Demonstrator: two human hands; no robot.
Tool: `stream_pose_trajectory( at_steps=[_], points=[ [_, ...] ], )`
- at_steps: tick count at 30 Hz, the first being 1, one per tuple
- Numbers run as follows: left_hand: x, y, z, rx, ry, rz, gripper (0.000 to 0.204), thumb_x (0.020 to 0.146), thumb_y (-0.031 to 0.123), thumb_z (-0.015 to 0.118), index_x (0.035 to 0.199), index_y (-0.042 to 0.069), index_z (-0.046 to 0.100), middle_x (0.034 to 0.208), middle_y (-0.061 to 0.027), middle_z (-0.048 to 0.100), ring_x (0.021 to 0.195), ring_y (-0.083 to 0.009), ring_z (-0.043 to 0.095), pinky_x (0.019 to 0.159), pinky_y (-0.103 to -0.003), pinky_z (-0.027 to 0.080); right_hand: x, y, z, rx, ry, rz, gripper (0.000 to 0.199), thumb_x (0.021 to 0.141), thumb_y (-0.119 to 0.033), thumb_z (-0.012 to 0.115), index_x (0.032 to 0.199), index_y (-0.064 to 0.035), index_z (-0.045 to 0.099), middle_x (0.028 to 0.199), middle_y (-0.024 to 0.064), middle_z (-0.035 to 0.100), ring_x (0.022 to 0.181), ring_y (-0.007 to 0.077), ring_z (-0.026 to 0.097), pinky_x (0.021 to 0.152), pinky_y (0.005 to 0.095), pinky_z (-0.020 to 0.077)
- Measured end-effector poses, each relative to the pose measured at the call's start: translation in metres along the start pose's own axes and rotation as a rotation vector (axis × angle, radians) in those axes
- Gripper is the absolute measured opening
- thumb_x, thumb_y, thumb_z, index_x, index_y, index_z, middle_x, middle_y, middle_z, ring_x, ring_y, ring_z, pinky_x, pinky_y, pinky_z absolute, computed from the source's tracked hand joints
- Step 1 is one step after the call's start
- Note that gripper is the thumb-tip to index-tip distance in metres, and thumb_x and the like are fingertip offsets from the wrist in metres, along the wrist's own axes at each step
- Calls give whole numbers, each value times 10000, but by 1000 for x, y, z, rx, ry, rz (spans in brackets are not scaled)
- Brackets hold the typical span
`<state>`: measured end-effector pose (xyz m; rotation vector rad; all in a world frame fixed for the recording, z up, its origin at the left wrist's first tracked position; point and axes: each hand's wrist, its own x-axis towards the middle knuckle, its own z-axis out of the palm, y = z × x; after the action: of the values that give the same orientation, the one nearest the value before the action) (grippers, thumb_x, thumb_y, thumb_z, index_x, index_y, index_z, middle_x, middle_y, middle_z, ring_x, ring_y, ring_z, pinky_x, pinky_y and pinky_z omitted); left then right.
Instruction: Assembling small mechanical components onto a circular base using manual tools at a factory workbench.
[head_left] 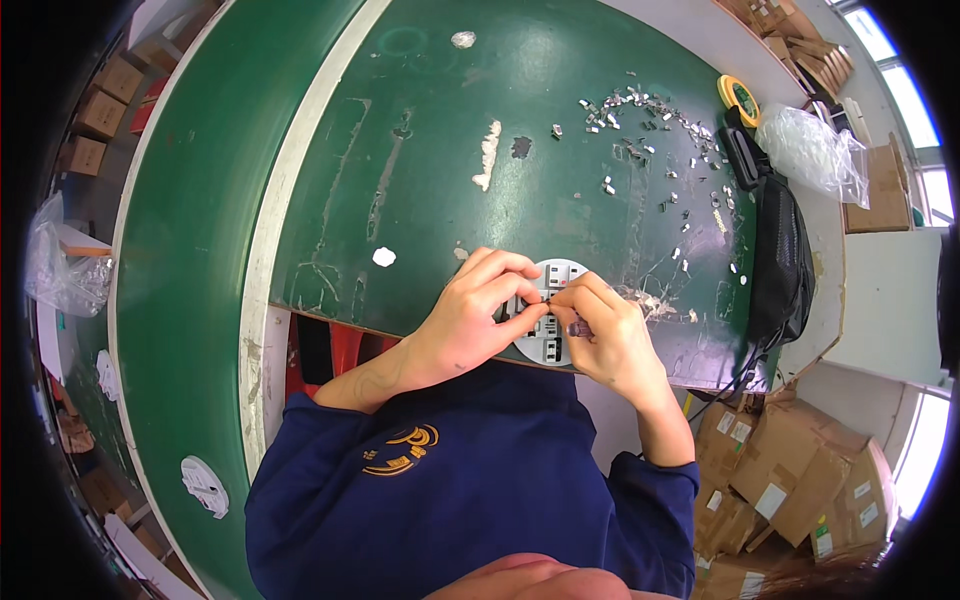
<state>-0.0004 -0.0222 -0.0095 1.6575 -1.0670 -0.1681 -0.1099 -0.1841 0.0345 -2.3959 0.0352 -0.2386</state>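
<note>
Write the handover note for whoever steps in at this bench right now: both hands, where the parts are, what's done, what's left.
Left hand: fingers curled over the round white plastic disc, steadying it at the near edge of the green table.
Right hand: fingertips pinched on a small metal clip at the disc's slots.
Parts: loose metal clips scattered on the table, far right. Another white disc lies at lower left.
Done: how many slots are filled cannot be told; the hands cover much of the disc.
Left: the pinched clip is not clearly seated; many clips are unused.
</note>
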Motion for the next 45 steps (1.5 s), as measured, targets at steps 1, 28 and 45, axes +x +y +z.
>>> stream_pose_trajectory(
  at_steps=[1,28,45],
  points=[
    [1,0,0,-8,-10,-2,179,726,2,788,828,44,647,1053,-51,647,932,-216,605,782,-320,493,2,0,-1,7,1,5,88,804,28,644,876,-16,619,867,111,614,663,290,645,571,378,516],
    [4,3,-4,136,-322,88,1016,647,360,876,1408,-72,358,1437,-214,403,1364,-391,350,1125,-476,326,16,-17,23,984,473,-199,498,1011,-173,438,547,-83,282,474,19,312,418,129,247,423,313,220],
    [1,3,-1,213,-327,139,1096,611,380,888,1424,-81,314,1449,-223,378,1370,-396,339,1136,-482,306,16,-9,24,1039,444,-161,458,984,-125,415,544,-65,300,468,42,337,412,129,258,411,308,245]
  ],
)
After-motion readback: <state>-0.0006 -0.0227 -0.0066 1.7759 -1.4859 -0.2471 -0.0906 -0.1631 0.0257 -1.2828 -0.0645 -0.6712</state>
